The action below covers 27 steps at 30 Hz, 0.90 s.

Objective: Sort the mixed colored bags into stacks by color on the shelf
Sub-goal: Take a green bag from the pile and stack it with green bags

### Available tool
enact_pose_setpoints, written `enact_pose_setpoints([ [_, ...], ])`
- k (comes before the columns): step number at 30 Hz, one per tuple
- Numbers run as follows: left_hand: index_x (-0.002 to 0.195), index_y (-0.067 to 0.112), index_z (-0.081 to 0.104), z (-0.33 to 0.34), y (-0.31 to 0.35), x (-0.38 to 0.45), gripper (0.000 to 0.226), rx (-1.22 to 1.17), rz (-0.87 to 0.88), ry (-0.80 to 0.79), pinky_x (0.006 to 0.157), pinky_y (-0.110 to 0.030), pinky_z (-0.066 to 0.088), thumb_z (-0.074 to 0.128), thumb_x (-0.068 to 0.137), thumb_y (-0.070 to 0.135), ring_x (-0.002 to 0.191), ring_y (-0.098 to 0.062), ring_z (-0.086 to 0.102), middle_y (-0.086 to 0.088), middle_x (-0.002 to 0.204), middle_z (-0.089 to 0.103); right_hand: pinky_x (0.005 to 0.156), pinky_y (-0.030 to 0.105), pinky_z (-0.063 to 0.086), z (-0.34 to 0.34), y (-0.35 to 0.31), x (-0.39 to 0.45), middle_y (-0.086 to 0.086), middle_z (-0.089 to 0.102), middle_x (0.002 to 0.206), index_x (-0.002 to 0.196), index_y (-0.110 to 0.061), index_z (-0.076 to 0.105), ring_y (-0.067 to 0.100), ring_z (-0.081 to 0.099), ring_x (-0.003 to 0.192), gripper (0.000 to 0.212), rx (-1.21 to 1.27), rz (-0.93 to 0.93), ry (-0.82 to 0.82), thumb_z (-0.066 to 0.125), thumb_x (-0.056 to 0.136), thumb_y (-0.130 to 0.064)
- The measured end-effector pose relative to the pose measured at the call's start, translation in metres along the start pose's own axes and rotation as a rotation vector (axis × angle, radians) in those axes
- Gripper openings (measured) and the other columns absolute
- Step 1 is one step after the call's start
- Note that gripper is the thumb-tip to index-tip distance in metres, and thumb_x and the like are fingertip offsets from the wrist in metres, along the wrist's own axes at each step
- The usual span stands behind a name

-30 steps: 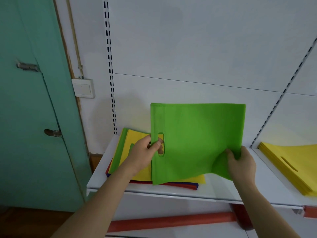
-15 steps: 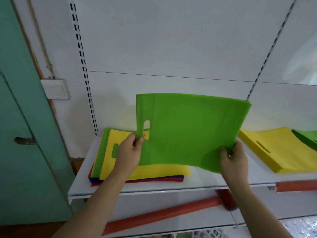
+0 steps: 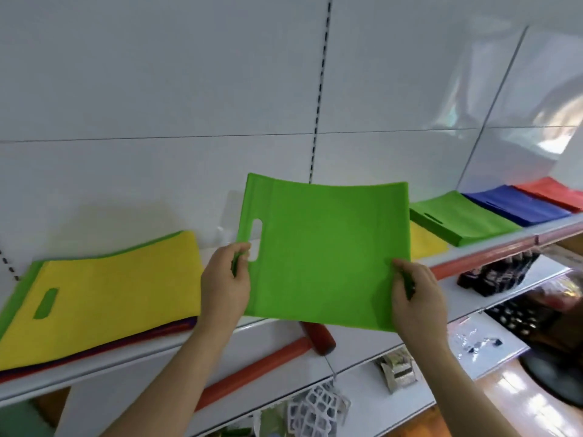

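Both hands (image 3: 225, 279) have carried the green bag (image 3: 325, 253) rightward from the mixed stack (image 3: 120, 279).

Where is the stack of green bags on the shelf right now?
In the head view, the green stack lies right of centre on the shelf, between the yellow stack and the blue stack.

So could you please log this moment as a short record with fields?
held item: green bag, in the air in front of the shelf
left hand: pinches the edge by the handle slot
right hand: pinches the lower right corner
mixed pile: left, yellow on top
sorted stacks: yellow stack, green stack, blue stack, red stack
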<state>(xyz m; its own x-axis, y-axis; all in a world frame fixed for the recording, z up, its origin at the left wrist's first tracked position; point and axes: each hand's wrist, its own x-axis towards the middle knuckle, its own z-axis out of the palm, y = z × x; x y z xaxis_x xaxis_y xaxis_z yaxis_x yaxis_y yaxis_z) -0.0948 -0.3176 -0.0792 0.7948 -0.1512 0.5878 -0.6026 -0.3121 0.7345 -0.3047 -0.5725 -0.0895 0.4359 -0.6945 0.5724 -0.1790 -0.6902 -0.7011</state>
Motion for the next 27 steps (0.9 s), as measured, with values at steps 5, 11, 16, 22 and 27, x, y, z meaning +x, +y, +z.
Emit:
enact_pose_setpoints([
  [5, 0.121, 0.013, 0.072, 0.109, 0.069, -0.03, 0.024, -0.019, 0.044, -0.096, 0.087, -0.013, 0.039, 0.064, 0.1, 0.006, 0.104, -0.01, 0.064, -0.001, 0.117, 0.073, 0.067, 0.017, 0.041, -0.087, 0.084, 0.026, -0.015, 0.056, 0.123, 0.14, -0.019, 0.062, -0.004, 0.059, 0.085, 0.049, -0.126, -0.01, -0.025, 0.062, 0.094, -0.001],
  [11, 0.125, 0.015, 0.069, 0.219, 0.135, -0.056, 0.029, -0.076, 0.064, -0.21, 0.087, -0.017, 0.04, 0.067, 0.098, 0.007, 0.103, -0.009, 0.061, 0.002, 0.121, 0.07, 0.078, 0.003, 0.037, -0.164, 0.179, 0.059, -0.009, 0.065, 0.116, 0.129, -0.014, 0.071, -0.003, 0.052, 0.092, 0.042, -0.204, 0.069, 0.146, 0.068, 0.091, 0.005],
  [16, 0.13, 0.014, 0.067, 0.305, 0.166, -0.059, 0.03, -0.106, 0.094, -0.303, 0.094, -0.023, 0.044, 0.064, 0.101, 0.008, 0.113, -0.009, 0.06, 0.002, 0.125, 0.068, 0.083, 0.013, 0.039, -0.193, 0.247, 0.083, -0.015, 0.06, 0.116, 0.128, -0.014, 0.07, -0.002, 0.052, 0.095, 0.04, -0.235, 0.133, 0.208, 0.067, 0.092, 0.003],
  [22, 0.13, 0.01, 0.066, 0.418, 0.185, -0.044, 0.031, -0.155, 0.091, -0.334, 0.098, -0.027, 0.045, 0.064, 0.1, 0.004, 0.116, -0.013, 0.059, -0.003, 0.126, 0.068, 0.087, 0.024, 0.042, -0.21, 0.315, 0.146, -0.007, 0.064, 0.123, 0.131, -0.013, 0.069, 0.009, 0.058, 0.102, 0.042, -0.297, 0.132, 0.196, 0.064, 0.092, 0.004],
  [27, 0.13, 0.015, 0.066, 0.496, 0.2, -0.015, 0.031, -0.196, 0.057, -0.326, 0.097, -0.026, 0.045, 0.064, 0.101, 0.007, 0.115, -0.007, 0.058, 0.002, 0.126, 0.067, 0.091, 0.032, 0.045, -0.219, 0.357, 0.228, -0.006, 0.064, 0.123, 0.132, -0.016, 0.068, 0.014, 0.059, 0.105, 0.043, -0.337, 0.109, 0.181, 0.063, 0.093, 0.002],
])
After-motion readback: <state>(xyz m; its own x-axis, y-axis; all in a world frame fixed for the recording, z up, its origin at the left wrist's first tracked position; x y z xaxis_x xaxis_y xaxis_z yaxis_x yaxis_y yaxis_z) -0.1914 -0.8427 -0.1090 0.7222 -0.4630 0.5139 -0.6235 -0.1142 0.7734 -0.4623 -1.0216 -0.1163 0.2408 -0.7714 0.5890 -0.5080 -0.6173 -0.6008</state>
